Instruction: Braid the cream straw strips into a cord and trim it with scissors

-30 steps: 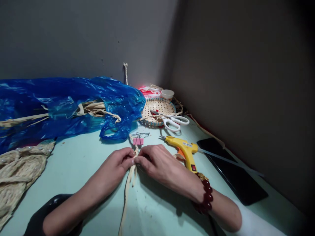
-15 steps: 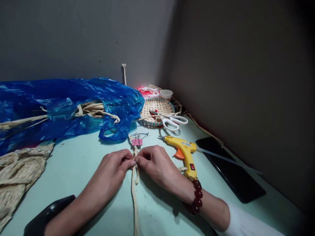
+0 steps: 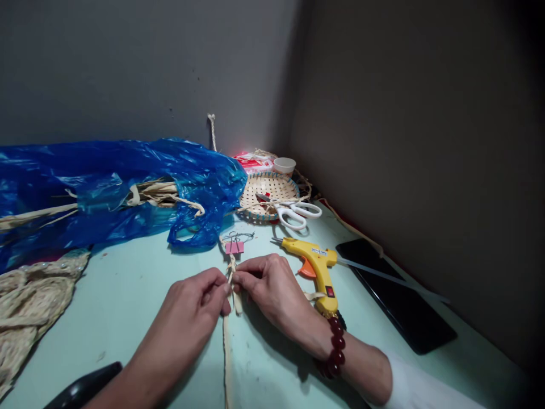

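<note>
A pale straw braid (image 3: pixel 232 263) runs down from a pink binder clip (image 3: pixel 234 247) on the light green table. My left hand (image 3: pixel 196 309) pinches one strand just below the braided part, its fingertips closed. My right hand (image 3: pixel 270 287), wearing a dark red bead bracelet, is closed in a pinch on the braid slightly higher up. One long loose strand (image 3: pixel 227 358) hangs down toward the near table edge, and a short end (image 3: pixel 238 303) shows between the hands. The fingertips partly hide the crossing of the strands.
Right of my hands lies a yellow glue gun (image 3: pixel 317 261), with a black phone-like slab (image 3: pixel 395 307) beyond it. White-handled scissors (image 3: pixel 293 216) rest against a woven basket (image 3: pixel 268 184). Behind stands a white cup (image 3: pixel 284 165). At left are a blue plastic bag (image 3: pixel 106 165) and a woven straw piece (image 3: pixel 38 307).
My left hand has moved down and slightly left along a strand, away from the right fingertips. The right hand keeps its pinch at the braid. The view has shifted slightly.
</note>
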A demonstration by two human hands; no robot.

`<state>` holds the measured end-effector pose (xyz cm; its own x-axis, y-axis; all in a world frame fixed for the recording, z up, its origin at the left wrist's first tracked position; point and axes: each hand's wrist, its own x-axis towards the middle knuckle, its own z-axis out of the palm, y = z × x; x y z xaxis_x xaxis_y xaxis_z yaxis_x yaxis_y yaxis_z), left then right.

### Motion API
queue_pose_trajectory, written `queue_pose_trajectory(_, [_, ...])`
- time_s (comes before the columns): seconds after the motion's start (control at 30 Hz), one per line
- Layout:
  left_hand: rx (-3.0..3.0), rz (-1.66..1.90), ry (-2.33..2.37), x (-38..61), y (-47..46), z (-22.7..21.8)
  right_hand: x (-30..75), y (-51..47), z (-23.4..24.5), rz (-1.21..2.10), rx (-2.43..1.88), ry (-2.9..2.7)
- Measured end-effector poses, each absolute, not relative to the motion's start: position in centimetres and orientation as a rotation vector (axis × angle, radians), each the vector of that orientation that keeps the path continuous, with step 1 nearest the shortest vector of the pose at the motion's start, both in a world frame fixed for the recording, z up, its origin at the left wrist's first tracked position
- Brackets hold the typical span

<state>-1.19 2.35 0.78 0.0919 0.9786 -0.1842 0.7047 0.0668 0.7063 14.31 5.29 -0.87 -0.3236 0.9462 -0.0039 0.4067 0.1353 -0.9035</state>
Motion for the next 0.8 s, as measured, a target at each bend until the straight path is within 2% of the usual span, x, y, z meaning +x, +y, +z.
queue_pose_trajectory(0.2, [1.953, 0.469, 1.689, 0.2, 1.1, -0.1, 14.3, 5.5, -1.0, 1.601, -1.122, -1.519])
queue_pose_trajectory(0.43, [2.099, 0.384, 1.687, -0.3, 1.0, 0.0, 14.3, 5.6, -0.3, 1.753, -1.096, -1.328])
queue_pose_trajectory(0.63, [1.77, 0.693, 1.7, -1.8, 2.8, 2.0, 14.7, 5.5, 0.0, 1.778, -1.132, -1.311])
queue_pose_trajectory(0.8, [1.366, 0.656, 1.241, -1.4, 3.8, 0.7, 14.9, 5.4, -0.1, 1.797, -1.071, -1.323])
